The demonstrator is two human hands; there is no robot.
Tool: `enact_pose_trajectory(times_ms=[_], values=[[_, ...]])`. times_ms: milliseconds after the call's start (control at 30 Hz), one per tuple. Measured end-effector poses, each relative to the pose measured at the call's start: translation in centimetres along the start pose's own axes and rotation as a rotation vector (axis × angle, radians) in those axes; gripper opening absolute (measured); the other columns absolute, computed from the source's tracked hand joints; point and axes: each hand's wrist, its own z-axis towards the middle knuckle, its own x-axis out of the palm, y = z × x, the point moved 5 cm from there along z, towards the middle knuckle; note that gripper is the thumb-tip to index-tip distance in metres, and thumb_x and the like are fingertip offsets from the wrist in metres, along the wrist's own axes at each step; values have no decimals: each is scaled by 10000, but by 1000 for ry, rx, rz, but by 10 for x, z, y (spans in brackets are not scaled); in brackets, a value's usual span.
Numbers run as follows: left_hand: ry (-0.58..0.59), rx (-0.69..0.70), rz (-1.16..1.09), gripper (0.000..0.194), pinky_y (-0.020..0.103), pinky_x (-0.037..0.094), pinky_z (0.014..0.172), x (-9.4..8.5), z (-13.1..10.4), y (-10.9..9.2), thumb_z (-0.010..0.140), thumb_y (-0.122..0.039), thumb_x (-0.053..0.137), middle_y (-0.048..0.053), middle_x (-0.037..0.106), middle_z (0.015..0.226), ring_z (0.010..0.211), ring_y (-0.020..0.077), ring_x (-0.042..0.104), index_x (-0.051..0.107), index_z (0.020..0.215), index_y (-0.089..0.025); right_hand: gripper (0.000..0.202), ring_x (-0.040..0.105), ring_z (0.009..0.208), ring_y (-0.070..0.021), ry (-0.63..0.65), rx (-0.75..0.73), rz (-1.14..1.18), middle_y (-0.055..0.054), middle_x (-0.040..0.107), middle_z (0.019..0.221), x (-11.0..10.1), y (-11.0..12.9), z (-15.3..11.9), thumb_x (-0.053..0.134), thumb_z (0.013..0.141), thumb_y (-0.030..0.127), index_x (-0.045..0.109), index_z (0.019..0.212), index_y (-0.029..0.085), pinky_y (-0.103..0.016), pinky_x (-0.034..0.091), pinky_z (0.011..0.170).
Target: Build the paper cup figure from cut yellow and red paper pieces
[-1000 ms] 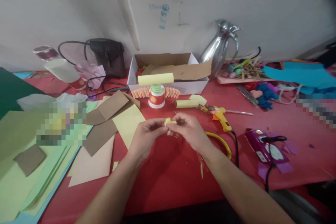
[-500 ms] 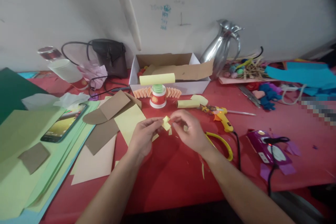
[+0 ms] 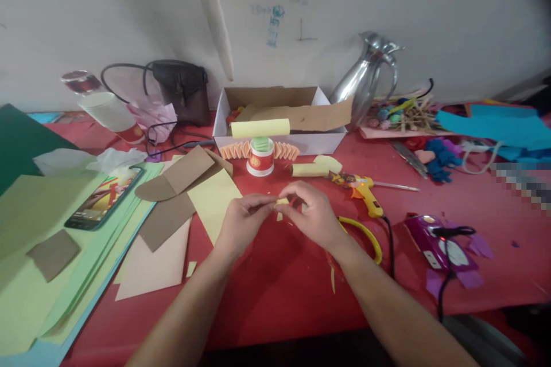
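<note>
Two bare hands, left (image 3: 247, 223) and right (image 3: 312, 212), are pinching one small folded yellow paper piece (image 3: 282, 202) between their fingertips, nearer the viewer than the red-and-white paper cup (image 3: 260, 160). Two pleated orange paper strips (image 3: 236, 151) are flanking the cup.

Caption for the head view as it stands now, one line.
Both hands pinch a small piece of yellow paper above a red table, near a yellow glue gun.
</note>
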Motion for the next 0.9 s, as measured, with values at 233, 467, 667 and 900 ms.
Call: enact_pose_trajectory(times_ms=[233,467,667,900], values=[[16,-9,-52,219,296,505,753,7,-3,0,701,-221,769,61,740,848,784,183,656,777,918,-194,262,549,609,-121,14,419,489,45,573,665,8,-19,-5,781,742,361,568,785,214,-261,446,593],[-84,33,-150,184,273,514,724,2,-2,0,671,-200,789,49,712,819,770,163,647,724,840,-169,250,644,670,-153,92,498,589,6,656,752,11,-14,-7,765,752,367,607,862,208,-298,510,645],[-210,113,-100,146,257,505,692,-5,-5,0,657,-163,780,26,699,754,732,154,639,716,787,-186,146,578,637,-152,80,123,23,-3,656,697,1,9,-3,623,887,311,633,773,222,-285,432,611],[-130,102,-345,190,207,485,698,6,-7,3,697,-158,781,-11,662,767,741,105,606,701,862,-209,200,535,607,-138,-34,141,160,11,598,641,3,11,-7,621,882,286,598,698,213,-266,398,570]])
